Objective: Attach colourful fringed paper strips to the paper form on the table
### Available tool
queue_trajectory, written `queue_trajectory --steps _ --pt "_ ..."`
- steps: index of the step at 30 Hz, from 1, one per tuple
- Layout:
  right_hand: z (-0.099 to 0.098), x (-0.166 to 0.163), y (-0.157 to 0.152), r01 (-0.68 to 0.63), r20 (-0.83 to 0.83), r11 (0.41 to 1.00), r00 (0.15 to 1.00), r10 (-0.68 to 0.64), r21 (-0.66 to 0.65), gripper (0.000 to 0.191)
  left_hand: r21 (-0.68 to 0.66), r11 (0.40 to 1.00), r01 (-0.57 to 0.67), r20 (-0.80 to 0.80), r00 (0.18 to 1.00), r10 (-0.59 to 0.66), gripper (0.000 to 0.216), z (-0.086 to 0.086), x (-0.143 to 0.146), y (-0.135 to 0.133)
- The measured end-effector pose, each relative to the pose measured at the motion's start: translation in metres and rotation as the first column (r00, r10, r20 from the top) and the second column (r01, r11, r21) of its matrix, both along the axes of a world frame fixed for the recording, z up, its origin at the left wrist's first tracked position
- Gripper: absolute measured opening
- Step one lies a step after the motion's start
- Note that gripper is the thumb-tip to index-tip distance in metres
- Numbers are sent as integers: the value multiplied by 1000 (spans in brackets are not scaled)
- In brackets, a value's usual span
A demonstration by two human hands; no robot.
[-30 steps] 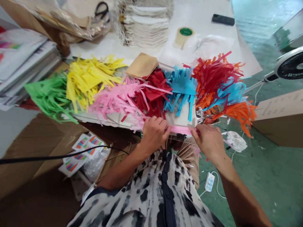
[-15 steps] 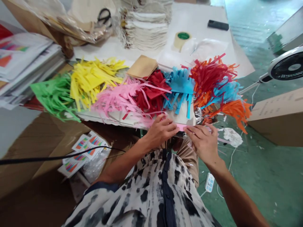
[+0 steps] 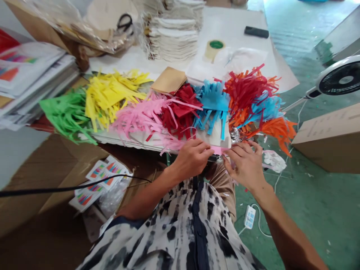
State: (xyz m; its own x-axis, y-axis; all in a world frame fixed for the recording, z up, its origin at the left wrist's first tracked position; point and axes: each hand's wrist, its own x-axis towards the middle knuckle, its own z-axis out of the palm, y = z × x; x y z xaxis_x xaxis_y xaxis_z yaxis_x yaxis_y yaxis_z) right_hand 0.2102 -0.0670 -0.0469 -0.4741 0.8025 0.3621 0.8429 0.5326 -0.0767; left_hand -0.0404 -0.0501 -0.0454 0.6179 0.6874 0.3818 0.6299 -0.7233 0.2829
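Observation:
A pink fringed paper strip point(image 3: 218, 150) stretches between my two hands at the table's front edge. My left hand point(image 3: 193, 156) is closed on its left part, with pink fringe point(image 3: 171, 142) trailing out to the left. At its right end my right hand point(image 3: 245, 162) pinches the strip between thumb and fingers, and thin pink ends hang beneath. Behind my hands lie fringed paper bunches: pink point(image 3: 137, 114), dark red point(image 3: 181, 112) and blue point(image 3: 213, 103). Further left are a yellow bunch point(image 3: 112, 95) and a green one point(image 3: 67, 114).
Red fringe point(image 3: 249, 88) and orange fringe point(image 3: 278, 133) spread past the table's right corner. A tape roll point(image 3: 215, 50), a brown card stack point(image 3: 168, 80), white bundles point(image 3: 174, 41) and scissors point(image 3: 124, 22) lie farther back. A fan point(image 3: 341, 78) and carton point(image 3: 327, 142) stand right.
My right hand has shifted slightly right and its fingers have moved along the pink strip. My left hand has turned a little, its fingers more curled; it stays on the strip.

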Motion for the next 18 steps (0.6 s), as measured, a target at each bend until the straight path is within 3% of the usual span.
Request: queue_trajectory --steps 5,12,18 --pt "-3 0 9 -20 -19 999 1000 19 -47 17 -47 999 -15 -94 996 11 22 -14 17 14" --pt "-9 6 18 -99 -40 993 995 96 -69 16 -93 996 11 -21 1000 -13 19 -12 10 18" --pt "-9 3 20 -73 -63 993 996 68 -90 17 -17 999 -39 -70 997 37 21 -22 17 24"
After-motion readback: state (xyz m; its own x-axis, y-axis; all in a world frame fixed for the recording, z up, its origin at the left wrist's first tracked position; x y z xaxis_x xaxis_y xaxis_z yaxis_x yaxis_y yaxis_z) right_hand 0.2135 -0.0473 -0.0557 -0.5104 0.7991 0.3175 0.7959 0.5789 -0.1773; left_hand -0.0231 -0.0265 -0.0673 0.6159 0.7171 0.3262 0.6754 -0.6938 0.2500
